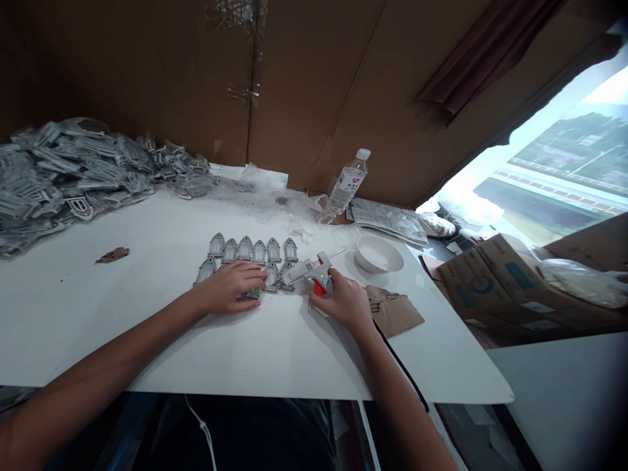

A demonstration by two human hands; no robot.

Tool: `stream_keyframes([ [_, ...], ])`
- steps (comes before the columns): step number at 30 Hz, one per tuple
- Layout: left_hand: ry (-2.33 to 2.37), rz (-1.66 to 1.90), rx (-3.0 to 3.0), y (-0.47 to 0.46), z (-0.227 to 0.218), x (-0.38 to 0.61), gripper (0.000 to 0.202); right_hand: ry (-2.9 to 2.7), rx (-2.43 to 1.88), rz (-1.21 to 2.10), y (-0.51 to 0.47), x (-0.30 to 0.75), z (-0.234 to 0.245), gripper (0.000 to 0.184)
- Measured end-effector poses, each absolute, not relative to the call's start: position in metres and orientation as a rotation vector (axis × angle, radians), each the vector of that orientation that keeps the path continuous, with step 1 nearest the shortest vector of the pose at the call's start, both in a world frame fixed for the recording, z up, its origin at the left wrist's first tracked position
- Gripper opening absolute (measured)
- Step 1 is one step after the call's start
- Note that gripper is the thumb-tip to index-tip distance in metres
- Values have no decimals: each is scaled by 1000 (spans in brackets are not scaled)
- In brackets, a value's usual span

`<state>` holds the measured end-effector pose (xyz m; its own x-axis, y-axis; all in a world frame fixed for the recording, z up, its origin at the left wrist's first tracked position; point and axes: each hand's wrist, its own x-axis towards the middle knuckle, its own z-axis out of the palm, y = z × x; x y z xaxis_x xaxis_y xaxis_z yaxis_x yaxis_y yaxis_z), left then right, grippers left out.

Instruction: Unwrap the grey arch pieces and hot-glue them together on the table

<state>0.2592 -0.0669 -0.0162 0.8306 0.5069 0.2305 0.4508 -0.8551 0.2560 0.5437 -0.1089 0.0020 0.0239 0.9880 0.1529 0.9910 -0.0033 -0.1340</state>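
Note:
My right hand (346,301) is wrapped round a white hot glue gun (310,269) with a red trigger. Its nozzle points left, close to the end of the lower row of small grey boat-shaped pieces (244,249). These pieces lie in two rows on the white table (161,340), pointed ends away from me. Over the lower row rests my left hand (228,289), its fingers closed on one grey piece (252,294) at the near side. That hand hides part of the row.
A heap of plastic-wrapped grey pieces (83,170) covers the table's far left. Behind the rows stands a water bottle (347,185). A white bowl (379,255) and torn cardboard (400,314) lie right. The gun's black cord (402,367) runs beside my right forearm. Cardboard boxes (510,281) stand beyond.

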Motion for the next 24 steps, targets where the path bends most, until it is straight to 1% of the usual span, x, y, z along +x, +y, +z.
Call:
stream_keyframes([
  [24, 736, 410, 2803, -67, -16, 259, 23, -2072, -2113, -40, -109, 550, 8, 32],
])
